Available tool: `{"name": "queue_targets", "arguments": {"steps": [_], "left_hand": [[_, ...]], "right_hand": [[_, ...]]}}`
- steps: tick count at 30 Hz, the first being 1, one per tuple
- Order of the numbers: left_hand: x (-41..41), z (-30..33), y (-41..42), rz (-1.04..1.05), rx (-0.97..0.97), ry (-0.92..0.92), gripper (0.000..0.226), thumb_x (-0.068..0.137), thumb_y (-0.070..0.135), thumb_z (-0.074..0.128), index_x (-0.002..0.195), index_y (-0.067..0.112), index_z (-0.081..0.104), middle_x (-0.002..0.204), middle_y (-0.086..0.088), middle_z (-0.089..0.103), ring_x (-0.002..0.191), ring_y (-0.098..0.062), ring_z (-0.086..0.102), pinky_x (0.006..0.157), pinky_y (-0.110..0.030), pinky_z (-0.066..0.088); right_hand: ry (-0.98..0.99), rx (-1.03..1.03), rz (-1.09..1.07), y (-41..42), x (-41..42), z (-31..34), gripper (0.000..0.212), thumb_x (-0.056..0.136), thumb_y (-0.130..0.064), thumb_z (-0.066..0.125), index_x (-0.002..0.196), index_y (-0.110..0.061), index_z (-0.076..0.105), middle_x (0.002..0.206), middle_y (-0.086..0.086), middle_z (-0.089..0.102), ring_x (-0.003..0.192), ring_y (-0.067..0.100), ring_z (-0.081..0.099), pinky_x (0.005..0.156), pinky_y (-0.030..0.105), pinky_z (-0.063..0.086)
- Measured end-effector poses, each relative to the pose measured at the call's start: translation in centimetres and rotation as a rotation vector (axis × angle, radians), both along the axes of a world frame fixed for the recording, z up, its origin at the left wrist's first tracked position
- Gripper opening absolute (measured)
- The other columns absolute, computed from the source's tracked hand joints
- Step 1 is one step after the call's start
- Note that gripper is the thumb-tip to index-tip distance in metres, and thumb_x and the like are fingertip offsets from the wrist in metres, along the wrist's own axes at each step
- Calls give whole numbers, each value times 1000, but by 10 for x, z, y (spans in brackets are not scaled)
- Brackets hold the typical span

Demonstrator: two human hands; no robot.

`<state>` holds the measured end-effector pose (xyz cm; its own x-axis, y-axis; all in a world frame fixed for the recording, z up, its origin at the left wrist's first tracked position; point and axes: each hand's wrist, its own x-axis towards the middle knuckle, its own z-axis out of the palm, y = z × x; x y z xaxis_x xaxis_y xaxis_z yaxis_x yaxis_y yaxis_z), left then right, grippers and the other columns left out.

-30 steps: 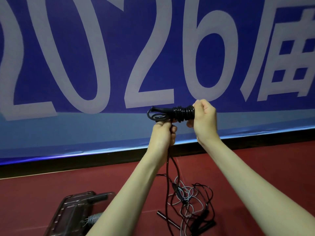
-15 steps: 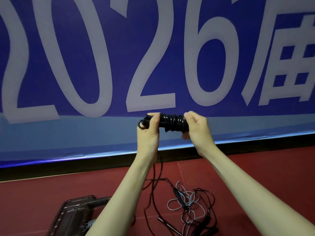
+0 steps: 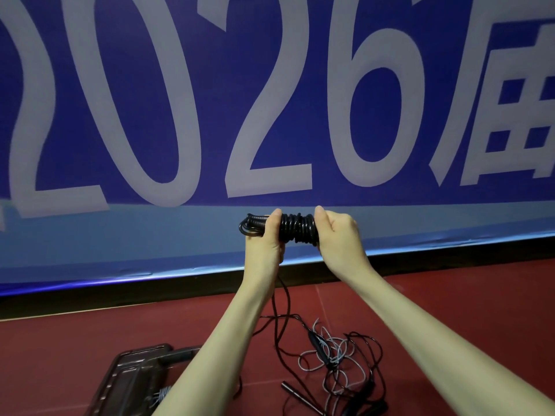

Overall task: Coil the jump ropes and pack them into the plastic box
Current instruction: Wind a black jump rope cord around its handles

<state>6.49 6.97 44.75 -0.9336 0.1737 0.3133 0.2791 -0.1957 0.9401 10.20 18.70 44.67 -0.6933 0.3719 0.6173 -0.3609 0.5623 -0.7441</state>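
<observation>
A black jump rope (image 3: 295, 231) is wound into a tight horizontal bundle that I hold up in front of the banner. My left hand (image 3: 265, 240) grips the bundle's left part, with loops sticking out past it. My right hand (image 3: 338, 235) grips its right end. A loose tail of the rope hangs from the bundle down to the floor. A dark plastic box (image 3: 132, 382) lies on the floor at the lower left, partly behind my left forearm, with a coiled rope inside.
A tangle of black and grey jump ropes (image 3: 336, 358) with black handles lies on the red floor between my forearms. A large blue banner (image 3: 180, 115) with white characters fills the wall ahead, with a black strip along its base.
My left hand let go of the hanging cord and took hold of the bundle's left part. Both hands with the bundle sank a little in view.
</observation>
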Motion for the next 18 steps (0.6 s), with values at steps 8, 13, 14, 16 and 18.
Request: {"name": "queue_targets", "arguments": {"steps": [8,13,14,16,18], "left_hand": [[8,3,3,-50,-249,-33,47,96,51,41,66,15,45,48,6,36,45,-11,30,48,-25,26],[11,16,3,-165,-273,-140,45,97,52,38,70,16,42,50,7,30,41,-9,22,39,-21,17],[11,19,2,-188,-283,-166,46,97,52,38,68,17,42,50,7,29,41,-9,22,40,-21,16],[10,23,0,-228,-291,-217,49,96,56,39,65,18,44,51,6,30,41,-8,22,40,-22,16],[11,25,1,-292,-278,-253,54,94,61,39,68,16,49,51,7,31,40,-8,23,40,-21,16]], "right_hand": [[180,150,-72,11,3,-3,50,104,-9,38,57,-23,26,48,-12,26,42,7,36,43,15,25],[338,266,-120,16,2,-5,42,102,-16,37,65,-31,25,48,-18,24,43,6,42,41,10,23],[350,285,-119,16,2,-5,38,102,-20,35,65,-28,27,48,-18,23,43,6,43,40,11,23],[369,303,-131,18,0,-2,33,100,-25,32,67,-20,31,48,-19,23,42,7,43,39,12,23],[395,289,-183,23,-2,3,33,101,-24,33,68,-18,32,48,-18,23,43,7,43,40,12,23]]}}
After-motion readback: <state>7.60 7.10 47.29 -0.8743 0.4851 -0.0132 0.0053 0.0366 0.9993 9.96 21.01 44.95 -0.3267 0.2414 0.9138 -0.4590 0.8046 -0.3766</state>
